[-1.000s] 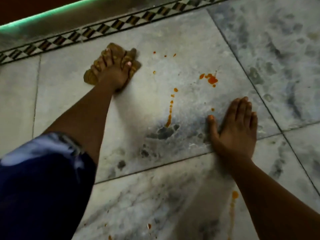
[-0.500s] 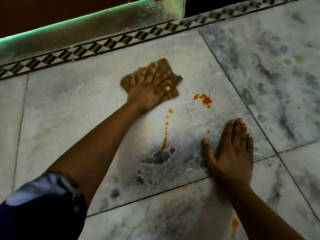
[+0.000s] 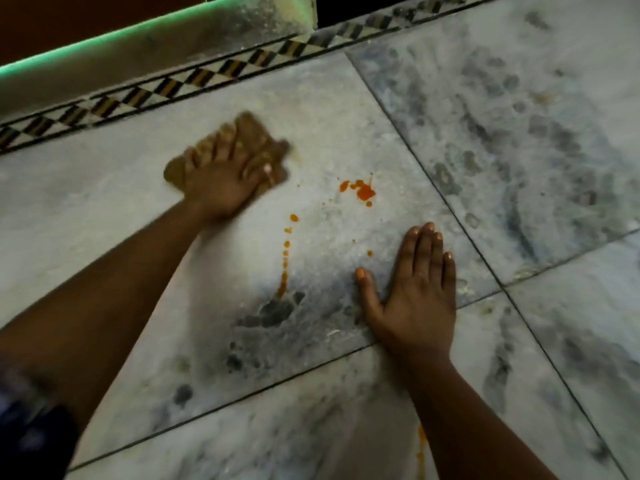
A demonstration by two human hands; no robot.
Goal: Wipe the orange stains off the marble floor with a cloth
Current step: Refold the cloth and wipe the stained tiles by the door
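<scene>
Marble floor [image 3: 346, 109], grey-veined, edged by a checkered border [image 3: 194, 77]. Pressing the brown cloth [image 3: 249, 129] flat under the left hand [image 3: 221, 178], fingers spread, blurred mid-stroke; sweeping back leftward since half a second ago, away from the stains. Bracing with the right hand [image 3: 419, 299], flat, fingers together. Leaving the splatter [image 3: 362, 190] right of the cloth and the drip trail [image 3: 285, 258] below it, glossy, unsmeared.

marble floor [image 3: 346, 109] under cloth [image 3: 252, 133] (orange stains [image 3: 365, 192])
</scene>
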